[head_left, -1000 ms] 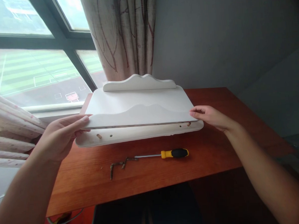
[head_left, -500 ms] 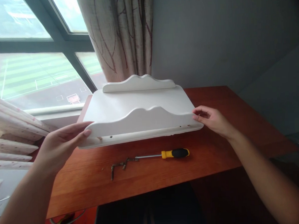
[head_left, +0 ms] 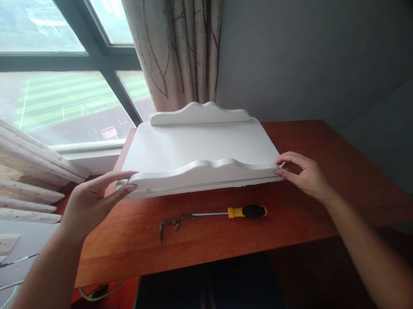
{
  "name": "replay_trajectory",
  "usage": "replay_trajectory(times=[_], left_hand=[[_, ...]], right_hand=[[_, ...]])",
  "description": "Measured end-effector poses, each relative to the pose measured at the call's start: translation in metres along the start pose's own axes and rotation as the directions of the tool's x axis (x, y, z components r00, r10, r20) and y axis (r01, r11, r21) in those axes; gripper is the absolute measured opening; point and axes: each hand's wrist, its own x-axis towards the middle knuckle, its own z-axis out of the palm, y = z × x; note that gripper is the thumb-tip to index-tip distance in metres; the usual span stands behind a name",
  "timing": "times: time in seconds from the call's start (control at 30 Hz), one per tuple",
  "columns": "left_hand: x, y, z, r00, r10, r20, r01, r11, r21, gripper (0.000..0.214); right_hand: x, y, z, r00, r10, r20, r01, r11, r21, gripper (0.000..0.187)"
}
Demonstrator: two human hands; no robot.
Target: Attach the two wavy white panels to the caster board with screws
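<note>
Two hands pinch the ends of the scalloped rail (head_left: 203, 170), left hand (head_left: 91, 203) and right hand (head_left: 302, 176) well apart, steadying it upright along the near edge of the white board (head_left: 199, 143) on the counter (head_left: 128, 244), with the screwdriver (head_left: 246, 212) just in front.

The left hand (head_left: 94, 202) and the right hand (head_left: 302, 175) each gripped one end of a wavy white strip (head_left: 203, 171) standing along the near edge of a white panel (head_left: 199, 143) on the desk (head_left: 310, 213). A screwdriver (head_left: 246, 212) lay just in front, its tip beside some screws (head_left: 167, 226).
</note>
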Motion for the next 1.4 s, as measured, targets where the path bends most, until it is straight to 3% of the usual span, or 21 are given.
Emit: replay_trajectory(times=[0.2, 0.5, 0.77, 1.07, 1.4], left_hand=[[-0.001, -0.003, -0.001, 0.993, 0.104, 0.049, -0.107, 0.993, 0.058, 0.038], [0.001, -0.001, 0.000, 0.959, 0.279, 0.044, -0.281, 0.958, 0.055, 0.027], [-0.003, -0.015, 0.008, 0.959, 0.282, 0.029, -0.283, 0.958, 0.047, 0.029], [-0.004, -0.012, 0.009, 0.947, 0.320, 0.035, -0.322, 0.938, 0.125, 0.027], [-0.008, -0.006, 0.016, 0.922, 0.388, -0.010, -0.379, 0.907, 0.185, 0.025]], right_hand=[[-0.004, 0.000, 0.002, 0.997, 0.078, 0.013, -0.078, 0.997, -0.014, 0.026], [-0.004, 0.005, 0.004, 1.000, 0.021, 0.008, -0.021, 1.000, -0.006, 0.025], [-0.002, 0.005, 0.005, 0.999, -0.035, -0.004, 0.034, 0.999, -0.024, 0.024], [0.000, 0.010, 0.008, 0.987, -0.156, -0.034, 0.153, 0.985, -0.077, 0.021], [-0.004, 0.013, 0.013, 0.987, -0.144, -0.069, 0.136, 0.984, -0.112, 0.023]])
